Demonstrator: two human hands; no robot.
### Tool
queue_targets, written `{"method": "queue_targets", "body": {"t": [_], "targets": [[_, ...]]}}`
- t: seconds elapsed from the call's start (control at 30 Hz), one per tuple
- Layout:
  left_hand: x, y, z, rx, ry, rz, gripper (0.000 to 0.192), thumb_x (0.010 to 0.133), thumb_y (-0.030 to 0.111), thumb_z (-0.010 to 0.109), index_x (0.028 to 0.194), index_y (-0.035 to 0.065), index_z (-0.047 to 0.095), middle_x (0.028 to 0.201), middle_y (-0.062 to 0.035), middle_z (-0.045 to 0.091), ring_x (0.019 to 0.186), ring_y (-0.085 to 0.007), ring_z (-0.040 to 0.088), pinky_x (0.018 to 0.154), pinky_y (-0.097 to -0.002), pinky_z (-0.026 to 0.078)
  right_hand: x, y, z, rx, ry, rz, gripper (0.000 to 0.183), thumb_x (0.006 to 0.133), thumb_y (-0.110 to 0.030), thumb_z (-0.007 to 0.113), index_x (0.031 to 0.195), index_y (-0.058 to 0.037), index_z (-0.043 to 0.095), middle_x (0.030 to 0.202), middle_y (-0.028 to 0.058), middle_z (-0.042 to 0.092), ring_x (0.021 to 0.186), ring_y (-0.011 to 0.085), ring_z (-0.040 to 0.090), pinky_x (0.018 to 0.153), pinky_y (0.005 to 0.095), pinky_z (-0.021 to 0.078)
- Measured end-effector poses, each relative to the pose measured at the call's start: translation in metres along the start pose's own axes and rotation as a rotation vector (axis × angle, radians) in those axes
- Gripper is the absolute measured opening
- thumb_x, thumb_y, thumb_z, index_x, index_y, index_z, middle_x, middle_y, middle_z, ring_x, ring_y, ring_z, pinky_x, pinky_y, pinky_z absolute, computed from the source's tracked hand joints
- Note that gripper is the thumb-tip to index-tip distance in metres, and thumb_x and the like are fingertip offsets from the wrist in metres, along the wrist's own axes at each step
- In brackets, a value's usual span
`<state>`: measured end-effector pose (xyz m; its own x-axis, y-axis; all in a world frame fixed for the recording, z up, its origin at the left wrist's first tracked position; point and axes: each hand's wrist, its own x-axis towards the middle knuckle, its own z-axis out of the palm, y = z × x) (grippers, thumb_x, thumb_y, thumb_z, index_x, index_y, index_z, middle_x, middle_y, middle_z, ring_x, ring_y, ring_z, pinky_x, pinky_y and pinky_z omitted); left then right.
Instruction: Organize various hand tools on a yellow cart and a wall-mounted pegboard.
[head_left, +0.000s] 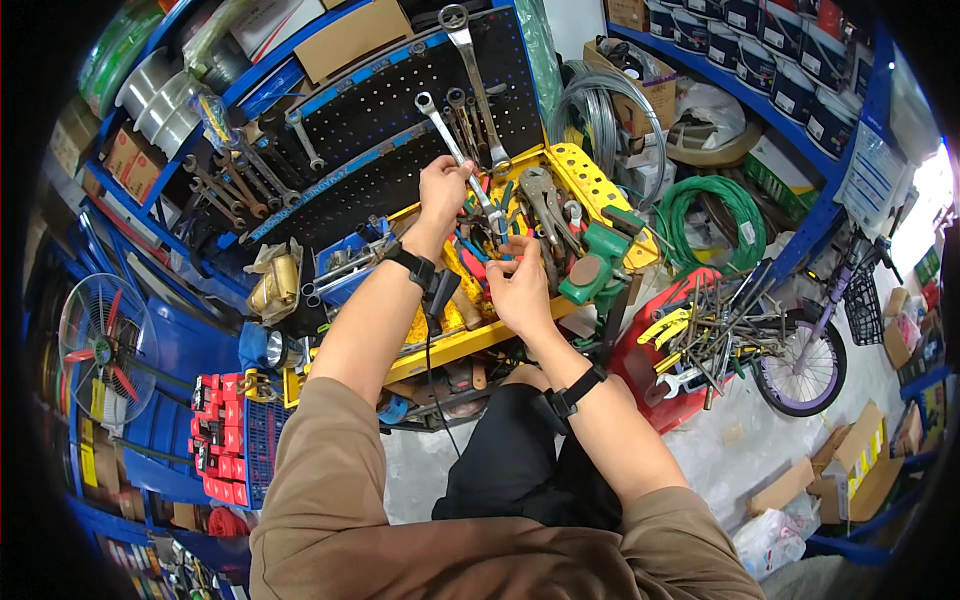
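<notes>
My left hand (444, 193) grips a chrome ring wrench (450, 140) by its shank, tilted with one ring end up towards the pegboard. My right hand (523, 289) is just below the wrench's lower end, its thumb and fingers apart and nothing seen between them. Under both hands is a yellow metal tool tray (442, 357) heaped with pliers, cutters and other hand tools. Large locking pliers (541, 196) lie right of the wrench. A green bench vise (600, 259) sits at the tray's right end. Behind the tray a larger ring wrench (475, 75) stands against the black pegboard (360, 154).
Several wrenches (225, 191) hang on the pegboard's left side. A red bin (637, 375) piled with hex keys and tools stands at right, near a bicycle wheel (799, 367). A fan (105, 350) and a blue crate (262, 442) of red boxes are left. A black cable (429, 382) hangs over the tray's front edge.
</notes>
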<state>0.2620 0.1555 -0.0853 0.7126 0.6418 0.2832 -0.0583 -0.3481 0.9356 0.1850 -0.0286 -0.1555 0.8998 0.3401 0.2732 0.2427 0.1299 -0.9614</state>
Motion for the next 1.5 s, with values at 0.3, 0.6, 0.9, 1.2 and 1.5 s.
{"method": "queue_targets", "body": {"t": [0.3, 0.6, 0.9, 1.2, 1.5], "targets": [[-0.017, -0.008, -0.01, 0.051, 0.069, 0.05, 0.013, 0.097, 0.009, 0.068, 0.101, -0.0018, 0.062, 0.079, -0.0038, 0.065, 0.062, -0.0098, 0.056, 0.053, -0.0261, 0.047, 0.0, -0.011, 0.001, -0.046, 0.022, 0.028, 0.065, 0.093, -0.015, 0.071, 0.143, 0.0051, 0.035, 0.123, 0.0205, 0.06, 0.097, 0.027, 0.073, 0.087, 0.0393, 0.0558], [-0.046, 0.023, -0.011, 0.145, 0.035, 0.126, 0.036, 0.094, 0.006, 0.066, 0.128, -0.0038, 0.06, 0.081, -0.0046, 0.064, 0.067, -0.0119, 0.057, 0.061, -0.0305, 0.047, 0.008, 0.015, 0.006, -0.236, 0.107, -0.077, 0.041, 0.096, -0.011, 0.065, 0.132, 0.0059, 0.054, 0.109, 0.0188, 0.059, 0.086, 0.0276, 0.069, 0.08, 0.0408, 0.0537], [-0.041, 0.028, -0.026, -0.02, -0.126, 0.168, 0.034, 0.093, 0.006, 0.076, 0.121, -0.006, 0.063, 0.084, -0.0011, 0.067, 0.071, -0.0054, 0.056, 0.062, -0.023, 0.045, 0.02, 0.037, 0.015, 0.026, 0.085, 0.055, 0.04, 0.108, -0.019, 0.048, 0.135, 0.0099, 0.053, 0.114, 0.0178, 0.063, 0.079, 0.0231, 0.072, 0.071, 0.0353, 0.0591], [0.005, 0.007, -0.027, 0.21, 0.02, 0.274, 0.027, 0.093, 0.012, 0.077, 0.114, -0.0041, 0.068, 0.084, -0.0006, 0.068, 0.075, -0.0067, 0.057, 0.069, -0.0236, 0.048, 0.017, 0.015, 0.008, 0.052, 0.05, 0.154, 0.038, 0.102, -0.017, 0.051, 0.129, 0.0103, 0.056, 0.101, 0.0225, 0.07, 0.085, 0.029, 0.075, 0.085, 0.0406, 0.0541], [0.068, 0.004, -0.028, 0.249, 0.146, 0.399, 0.028, 0.09, 0.018, 0.078, 0.111, 0.001, 0.071, 0.081, -0.0079, 0.072, 0.072, -0.0149, 0.064, 0.071, -0.0309, 0.052, 0.013, 0.004, 0.006, -0.019, 0.07, 0.094, 0.033, 0.101, -0.015, 0.052, 0.122, 0.0095, 0.059, 0.098, 0.022, 0.07, 0.082, 0.0281, 0.075, 0.082, 0.04, 0.055]]}}
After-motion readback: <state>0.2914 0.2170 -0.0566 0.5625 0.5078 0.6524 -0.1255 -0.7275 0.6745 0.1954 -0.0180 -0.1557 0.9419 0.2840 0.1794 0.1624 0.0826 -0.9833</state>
